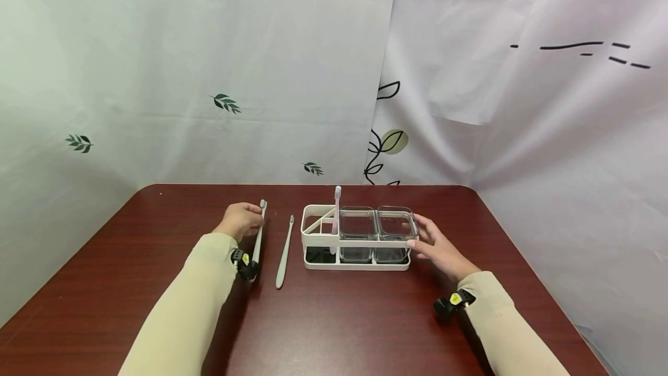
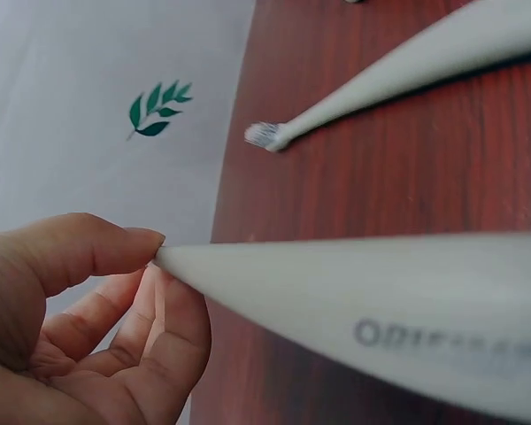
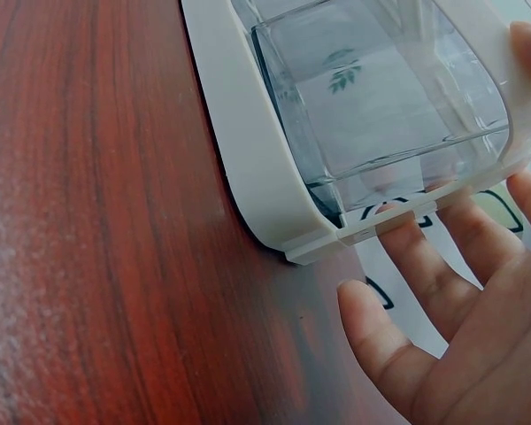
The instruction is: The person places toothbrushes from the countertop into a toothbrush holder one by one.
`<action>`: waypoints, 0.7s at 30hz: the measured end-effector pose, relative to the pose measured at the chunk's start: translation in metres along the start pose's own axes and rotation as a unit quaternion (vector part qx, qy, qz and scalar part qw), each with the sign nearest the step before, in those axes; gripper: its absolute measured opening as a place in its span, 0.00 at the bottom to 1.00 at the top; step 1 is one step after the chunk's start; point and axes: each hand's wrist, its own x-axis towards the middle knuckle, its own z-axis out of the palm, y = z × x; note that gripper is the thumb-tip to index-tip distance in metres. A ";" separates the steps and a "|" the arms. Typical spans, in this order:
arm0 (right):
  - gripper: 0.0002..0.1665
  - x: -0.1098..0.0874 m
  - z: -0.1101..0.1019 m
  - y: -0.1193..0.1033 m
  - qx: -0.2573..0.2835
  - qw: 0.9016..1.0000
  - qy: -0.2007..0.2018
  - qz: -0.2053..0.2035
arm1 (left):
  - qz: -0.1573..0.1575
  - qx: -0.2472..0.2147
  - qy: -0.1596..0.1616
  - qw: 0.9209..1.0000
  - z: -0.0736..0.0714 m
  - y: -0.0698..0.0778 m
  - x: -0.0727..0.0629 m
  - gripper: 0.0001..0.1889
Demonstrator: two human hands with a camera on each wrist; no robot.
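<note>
"What does your left hand [image 1: 241, 221] have?"

"You pinch a pale toothbrush [image 1: 258, 242] at its slim neck between thumb and fingertips, the hand nearly closed. Its bristles point to the far side, its thick handle runs back toward you, and it is left of the white rack [image 1: 376, 243]. I can't tell whether it touches the table [image 1: 339, 324]."

"And your right hand [image 1: 438, 249]?"

"Its fingers are partly spread, and it holds the rack's right end: your thumb lies on the near rail, your fingers against the end."

"What stands in the rack?"

"You have two clear vessels side by side, a left cup [image 1: 357, 228] and a right cup [image 1: 396, 225], the right one next to your hand. A pink toothbrush [image 1: 336, 213] stands upright in the divided left section, just beside the left cup."

"Anything between your left hand and the rack?"

"A second toothbrush [image 1: 285, 254] lies on the table there, head to the far side."
</note>
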 end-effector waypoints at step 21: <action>0.41 -0.001 0.000 -0.001 0.001 1.000 -0.004 -0.002 | 0.063 -0.034 -0.005 0.997 -0.009 0.031 -0.013 0.21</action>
